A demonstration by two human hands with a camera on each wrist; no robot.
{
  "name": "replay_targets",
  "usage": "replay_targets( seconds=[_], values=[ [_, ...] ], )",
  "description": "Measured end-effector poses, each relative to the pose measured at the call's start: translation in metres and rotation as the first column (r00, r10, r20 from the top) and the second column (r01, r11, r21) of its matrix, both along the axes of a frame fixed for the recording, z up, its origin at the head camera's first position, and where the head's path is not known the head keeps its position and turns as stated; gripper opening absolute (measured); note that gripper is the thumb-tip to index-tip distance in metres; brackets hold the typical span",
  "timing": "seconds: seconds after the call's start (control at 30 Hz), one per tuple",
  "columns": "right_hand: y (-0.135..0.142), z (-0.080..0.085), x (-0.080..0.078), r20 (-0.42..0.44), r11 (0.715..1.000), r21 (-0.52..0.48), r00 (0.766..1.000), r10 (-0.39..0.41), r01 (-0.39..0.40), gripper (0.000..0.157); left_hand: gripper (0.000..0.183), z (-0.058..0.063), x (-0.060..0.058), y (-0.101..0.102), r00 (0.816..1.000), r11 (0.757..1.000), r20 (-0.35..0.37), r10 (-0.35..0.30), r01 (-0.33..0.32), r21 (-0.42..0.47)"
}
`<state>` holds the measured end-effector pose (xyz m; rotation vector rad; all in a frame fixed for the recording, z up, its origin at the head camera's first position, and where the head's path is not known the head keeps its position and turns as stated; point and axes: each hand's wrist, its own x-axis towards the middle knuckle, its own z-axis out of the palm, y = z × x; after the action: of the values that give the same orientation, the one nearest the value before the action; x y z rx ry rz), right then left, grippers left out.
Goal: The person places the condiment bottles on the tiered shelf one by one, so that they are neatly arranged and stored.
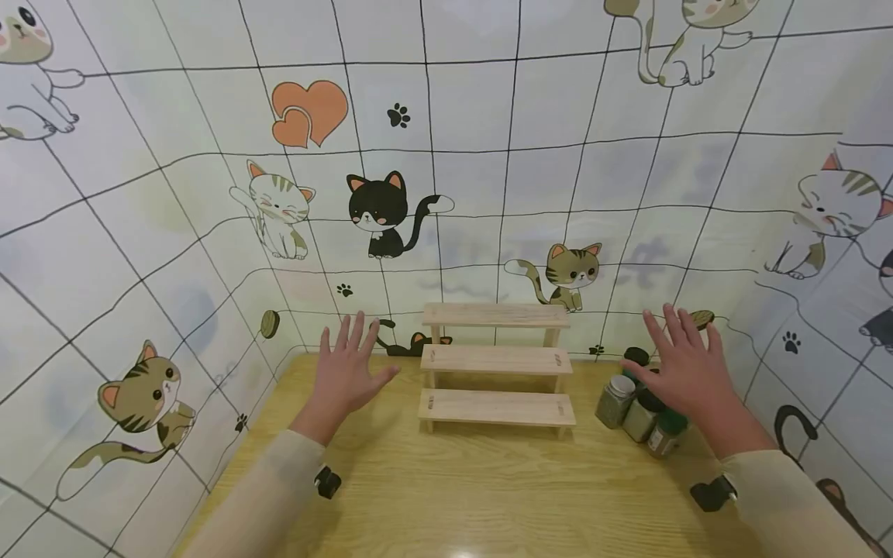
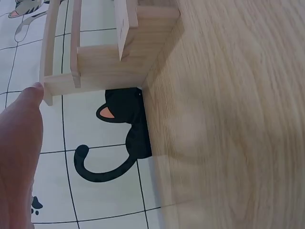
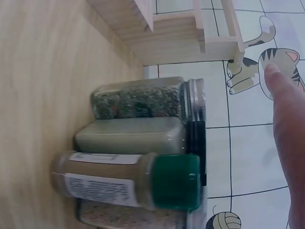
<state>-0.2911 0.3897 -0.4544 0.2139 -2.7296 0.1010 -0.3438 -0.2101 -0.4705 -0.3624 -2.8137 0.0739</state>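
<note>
My left hand (image 1: 345, 372) is held up with fingers spread, left of a three-step wooden rack (image 1: 497, 358); it holds nothing. Fingers apart, my right hand (image 1: 691, 376) hovers above and behind a cluster of spice jars at the right, also holding nothing. In the right wrist view, one jar has dried green herbs (image 3: 140, 98) and a silver lid. Beside it stands a jar of pale powder (image 3: 131, 136) with a black lid. Nearer the camera is a round brown spice jar (image 3: 109, 179) with a green cap, partly covering a jar with a reddish-grey filling (image 3: 133, 214).
The rack stands on a wood-grain table (image 1: 460, 488) near the back wall. White cloth-like walls (image 1: 467, 178) with a black grid and cartoon cats enclose the back and both sides. A small black device (image 1: 328, 482) is strapped at each wrist.
</note>
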Motion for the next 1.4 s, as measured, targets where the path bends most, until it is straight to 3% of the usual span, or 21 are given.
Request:
replay_targets(
  seconds=[0.5,0.77,0.97,1.2,1.4],
  values=[
    [0.012,-0.024,0.042,-0.088,0.999,-0.034,0.996,0.034,-0.037,0.106,0.103,-0.030,0.028,0.019,0.993,0.980,-0.022,-0.114,0.116,0.162],
    [0.015,-0.043,0.061,-0.157,0.991,-0.124,0.987,0.034,-0.054,0.102,0.098,-0.050,0.034,0.027,0.979,0.954,-0.036,-0.201,0.204,0.217],
    [0.015,-0.059,0.076,-0.175,0.976,-0.214,0.984,0.006,-0.044,0.092,0.097,-0.060,0.034,0.032,0.972,0.937,-0.024,-0.233,0.232,0.260],
    [0.015,-0.076,0.089,-0.058,0.925,-0.378,0.996,-0.064,0.038,0.089,0.099,-0.077,0.029,0.037,0.966,0.939,0.052,-0.252,0.231,0.254],
    [0.015,-0.086,0.096,-0.006,0.848,-0.520,0.992,-0.128,0.106,0.080,0.097,-0.083,0.028,0.042,0.950,0.917,0.072,-0.302,0.269,0.294]
  ],
)
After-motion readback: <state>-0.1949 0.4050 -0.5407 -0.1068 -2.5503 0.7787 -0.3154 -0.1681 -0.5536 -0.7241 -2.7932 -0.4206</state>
